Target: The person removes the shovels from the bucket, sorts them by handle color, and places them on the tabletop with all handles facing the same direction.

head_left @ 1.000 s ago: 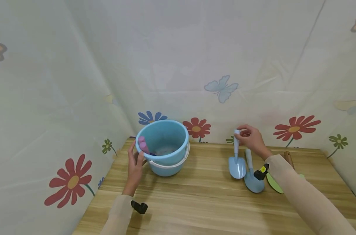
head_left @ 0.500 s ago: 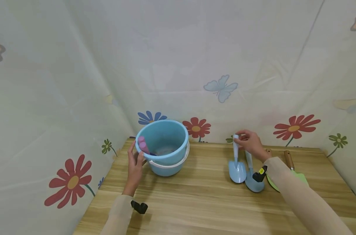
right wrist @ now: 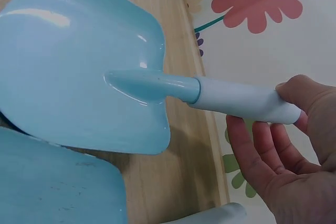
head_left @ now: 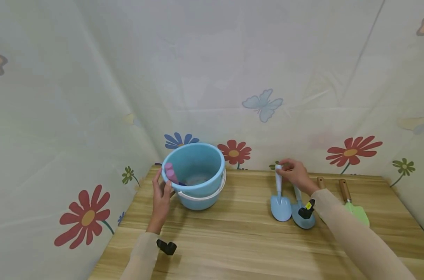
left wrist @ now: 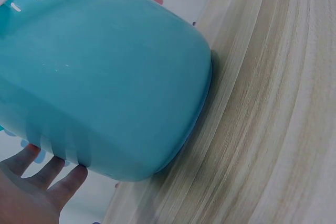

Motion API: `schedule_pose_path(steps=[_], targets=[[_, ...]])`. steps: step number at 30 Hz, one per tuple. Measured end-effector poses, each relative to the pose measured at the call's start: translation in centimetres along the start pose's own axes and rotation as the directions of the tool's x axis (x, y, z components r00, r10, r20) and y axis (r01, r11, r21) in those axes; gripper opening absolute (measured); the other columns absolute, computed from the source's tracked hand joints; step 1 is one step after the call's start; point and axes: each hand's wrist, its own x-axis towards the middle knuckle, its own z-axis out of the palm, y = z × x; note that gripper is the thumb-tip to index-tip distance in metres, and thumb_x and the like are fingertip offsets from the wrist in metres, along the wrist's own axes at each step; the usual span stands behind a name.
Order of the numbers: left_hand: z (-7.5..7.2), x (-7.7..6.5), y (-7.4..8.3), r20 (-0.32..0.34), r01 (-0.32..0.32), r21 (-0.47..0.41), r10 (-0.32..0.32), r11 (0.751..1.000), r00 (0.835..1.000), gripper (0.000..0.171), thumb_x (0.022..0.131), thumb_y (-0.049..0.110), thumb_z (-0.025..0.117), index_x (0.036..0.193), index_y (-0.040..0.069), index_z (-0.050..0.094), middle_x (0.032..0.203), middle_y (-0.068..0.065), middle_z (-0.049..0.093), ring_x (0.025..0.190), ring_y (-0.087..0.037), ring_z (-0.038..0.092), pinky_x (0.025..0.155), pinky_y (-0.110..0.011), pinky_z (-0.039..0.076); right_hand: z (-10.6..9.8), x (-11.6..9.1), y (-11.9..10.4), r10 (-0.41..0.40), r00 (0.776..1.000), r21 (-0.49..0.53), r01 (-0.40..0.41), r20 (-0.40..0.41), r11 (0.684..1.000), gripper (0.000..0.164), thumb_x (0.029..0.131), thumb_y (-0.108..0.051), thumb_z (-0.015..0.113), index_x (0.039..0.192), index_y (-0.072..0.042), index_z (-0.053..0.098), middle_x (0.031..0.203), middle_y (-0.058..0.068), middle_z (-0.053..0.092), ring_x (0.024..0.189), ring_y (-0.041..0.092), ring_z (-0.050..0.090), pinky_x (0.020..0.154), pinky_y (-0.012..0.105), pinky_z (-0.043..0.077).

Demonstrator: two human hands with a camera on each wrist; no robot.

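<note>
In the head view, my left hand (head_left: 161,198) touches the left side of a light blue bucket (head_left: 199,203). In the left wrist view its fingers (left wrist: 67,184) lie spread and fairly straight against the outer wall. Inside the bucket lean pink handle-like pieces (head_left: 170,174); their lower ends are mostly hidden. My right hand (head_left: 295,175) pinches the white handle's end of a light blue hand trowel (head_left: 281,209), blade towards me. In the right wrist view, thumb and fingers are on the handle. A second blue trowel (head_left: 302,221) lies just right of it, partly behind my wrist.
Further right is a green trowel (head_left: 358,214) with a brown handle. Another brown handle (head_left: 320,182) shows beside my right sleeve. The wooden table (head_left: 225,249) meets a flower-printed curtain (head_left: 212,77) at the back and left. The bucket's white handle (head_left: 201,198) hangs down in front.
My right hand has come down and slightly left with the trowel, whose blade is lower and nearer me. More of the green trowel now shows. The left hand and bucket have stayed put.
</note>
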Motion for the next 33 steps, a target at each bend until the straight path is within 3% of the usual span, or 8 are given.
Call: schedule_pose_path(steps=[5,9,14,17,21,25,33], targets=[[0.1,0.0,0.1,-0.002,-0.009,0.004,0.009,1.0,1.0,0.058,0.111,0.025,0.045,0.163,0.033,0.02,0.162,-0.01,0.032,0.145,-0.033,0.038,0.104,-0.066,0.042,0.4,0.1,0.3,0.026,1.0,0.031,-0.026,0.018,0.999,0.044,0.096,-0.012,0.073,0.134,0.005,0.056,0.111,0.024,0.059,0.098,0.038,0.062,0.079,0.051,0.062],[0.1,-0.1,0.1,0.0,-0.012,-0.001,0.012,1.0,1.0,0.058,0.111,0.024,0.045,0.163,0.032,0.02,0.162,-0.009,0.032,0.145,-0.032,0.038,0.105,-0.066,0.042,0.7,0.2,0.8,0.023,0.999,0.029,-0.024,0.022,0.999,0.043,0.097,-0.013,0.073,0.133,0.005,0.056,0.109,0.022,0.058,0.095,0.036,0.063,0.078,0.049,0.062],[0.0,0.0,0.0,0.013,-0.013,-0.011,0.013,1.0,1.0,0.058,0.111,0.024,0.045,0.162,0.034,0.02,0.162,-0.007,0.031,0.145,-0.03,0.037,0.106,-0.065,0.042,0.9,0.3,1.2,0.032,0.999,-0.017,-0.032,0.014,0.999,0.041,0.097,-0.013,0.072,0.131,0.004,0.058,0.11,0.023,0.059,0.095,0.038,0.064,0.076,0.047,0.063],[0.2,-0.1,1.0,0.024,0.006,-0.01,-0.005,1.0,1.0,0.059,0.111,0.023,0.044,0.163,0.029,0.019,0.163,-0.011,0.029,0.146,-0.034,0.036,0.106,-0.067,0.04,1.0,0.2,1.3,0.044,0.999,-0.058,-0.043,0.01,0.997,0.044,0.097,-0.015,0.072,0.133,0.006,0.058,0.112,0.025,0.059,0.094,0.039,0.066,0.074,0.045,0.063],[0.2,-0.2,1.3,0.028,0.026,-0.014,-0.025,1.0,0.999,0.06,0.111,0.02,0.044,0.164,0.025,0.018,0.164,-0.013,0.027,0.147,-0.036,0.034,0.107,-0.067,0.039,1.1,0.2,1.5,0.064,0.998,-0.1,-0.063,0.002,0.993,0.046,0.097,-0.017,0.073,0.135,0.006,0.058,0.116,0.027,0.059,0.09,0.035,0.067,0.071,0.042,0.063],[0.1,0.0,0.2,0.014,0.009,-0.009,-0.009,1.0,1.0,0.059,0.111,0.023,0.045,0.163,0.031,0.019,0.164,-0.007,0.029,0.146,-0.033,0.035,0.106,-0.066,0.041,1.2,0.3,1.5,0.076,0.997,-0.096,-0.075,0.003,0.993,0.044,0.098,-0.015,0.071,0.135,0.005,0.058,0.116,0.026,0.058,0.089,0.033,0.067,0.07,0.04,0.063],[0.1,-0.1,0.2,0.004,-0.004,0.01,0.004,1.0,1.0,0.058,0.111,0.026,0.046,0.162,0.034,0.021,0.162,-0.007,0.032,0.144,-0.032,0.038,0.104,-0.068,0.042,1.4,0.3,2.0,0.091,0.995,-0.067,-0.089,0.032,0.994,0.041,0.097,-0.01,0.072,0.132,0.006,0.059,0.113,0.026,0.06,0.085,0.03,0.067,0.07,0.039,0.063]])
